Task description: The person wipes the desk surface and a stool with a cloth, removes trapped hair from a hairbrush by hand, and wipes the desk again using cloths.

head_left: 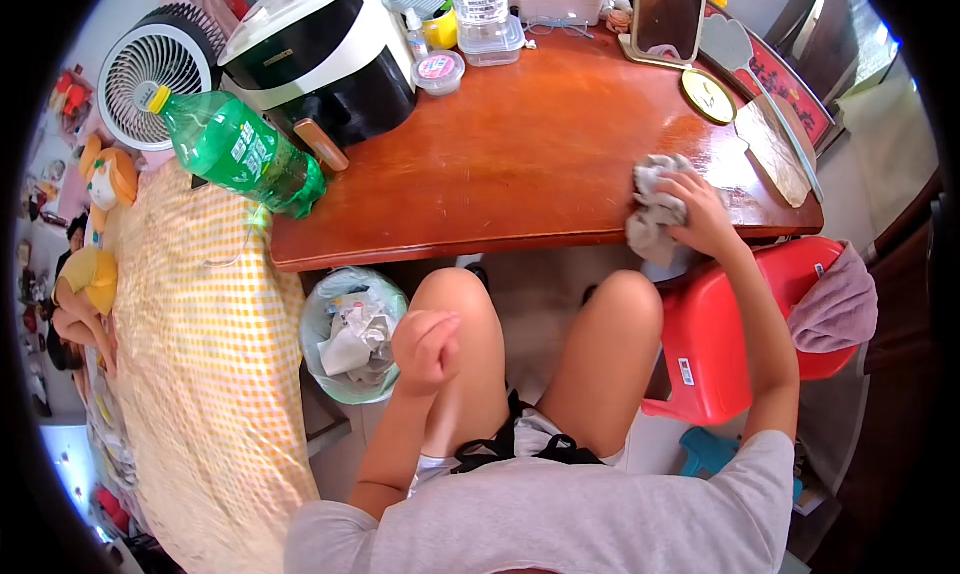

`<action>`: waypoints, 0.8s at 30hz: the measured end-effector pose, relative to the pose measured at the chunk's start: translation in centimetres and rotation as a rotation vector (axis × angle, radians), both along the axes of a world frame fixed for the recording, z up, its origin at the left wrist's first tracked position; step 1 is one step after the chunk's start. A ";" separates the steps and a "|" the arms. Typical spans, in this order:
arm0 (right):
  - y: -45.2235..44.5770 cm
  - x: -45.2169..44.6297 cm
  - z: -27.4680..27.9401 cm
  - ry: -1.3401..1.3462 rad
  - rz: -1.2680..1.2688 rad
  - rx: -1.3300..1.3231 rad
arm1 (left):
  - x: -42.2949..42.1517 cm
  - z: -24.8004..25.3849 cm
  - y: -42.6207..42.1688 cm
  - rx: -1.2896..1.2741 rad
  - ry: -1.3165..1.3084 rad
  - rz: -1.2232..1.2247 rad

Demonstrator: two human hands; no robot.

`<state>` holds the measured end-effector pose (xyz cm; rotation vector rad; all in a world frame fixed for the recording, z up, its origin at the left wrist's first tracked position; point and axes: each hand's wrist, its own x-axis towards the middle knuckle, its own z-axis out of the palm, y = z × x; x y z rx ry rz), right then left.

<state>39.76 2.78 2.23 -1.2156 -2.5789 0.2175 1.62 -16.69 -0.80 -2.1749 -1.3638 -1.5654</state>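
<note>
At the near right edge of the wooden table (480,164), a grey cloth (652,209) is grasped by the right hand (706,212); the left hand (427,350) is curled closed near the left knee (460,292).

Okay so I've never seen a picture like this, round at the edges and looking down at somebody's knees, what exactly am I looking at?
There's no machine here, only a seated person's two bare hands. The single picture comes from a camera worn on their head, looking forward and down, which is why you see their own lap.

The right hand holds a crumpled grey cloth at the front edge of a reddish-brown wooden table. The left hand is loosely curled above the lap; nothing shows in it.

On the table are a black-and-white appliance, a lidded tub and a framed mirror, among other things.
</note>
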 end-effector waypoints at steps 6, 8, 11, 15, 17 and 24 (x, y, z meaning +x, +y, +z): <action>4.1 -21.6 -2.5 0.006 0.391 0.117 | -0.7 -0.4 0.8 -0.059 0.102 -0.086; 3.0 -28.6 -2.8 0.042 0.409 0.130 | -0.4 -0.6 0.9 -0.121 0.128 -0.140; 1.3 -34.6 -3.4 0.099 0.439 0.150 | 1.1 -0.5 1.1 -0.105 0.120 -0.175; 2.0 -32.5 -4.1 0.228 0.610 0.090 | 2.3 0.0 1.5 -0.090 0.001 -0.156; 1.6 -28.9 -2.8 0.206 0.670 -0.001 | 0.9 -1.0 2.4 -0.010 -0.121 0.029; 0.1 -23.9 -1.6 0.260 0.562 0.000 | -15.9 5.4 13.1 -0.029 -0.585 0.784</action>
